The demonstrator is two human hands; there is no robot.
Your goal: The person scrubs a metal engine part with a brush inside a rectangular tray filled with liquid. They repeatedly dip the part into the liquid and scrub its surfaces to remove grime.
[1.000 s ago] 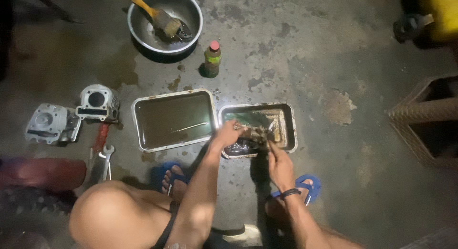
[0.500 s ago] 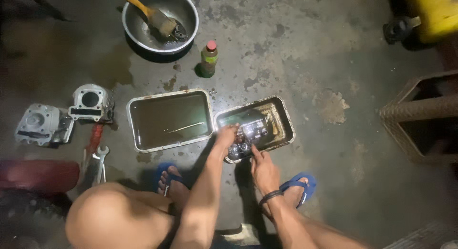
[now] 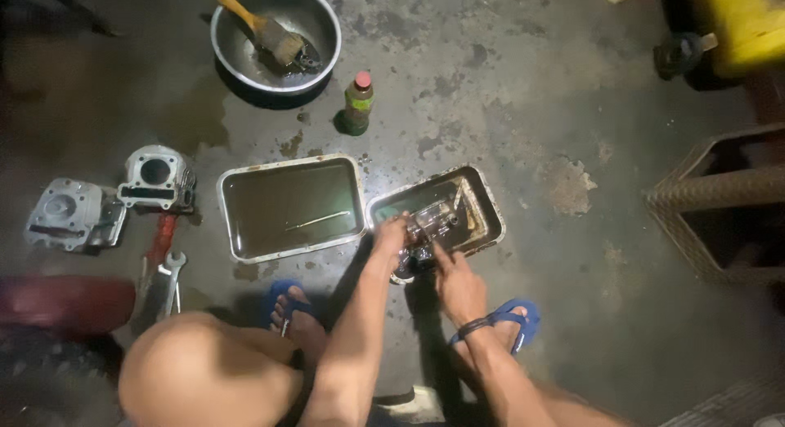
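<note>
Both hands on a shiny metal part (image 3: pixel 431 229) inside the small tray (image 3: pixel 488 204) — left hand (image 3: pixel 391 235) gripping its left side, right hand (image 3: pixel 458 281) fingers curled on its near edge. Bigger tray (image 3: pixel 292 207) of dark liquid just left; bottle (image 3: pixel 357 102) and bowl (image 3: pixel 275 38) beyond.

You squat on a stained, blotchy concrete floor (image 3: pixel 507 92), dim at the edges and lit brightest ahead of your hands. Far off to their right stands a woven wicker stool (image 3: pixel 719 202); beyond it, a yellow container (image 3: pixel 748 22) sits in the top corner, partly cut off
</note>
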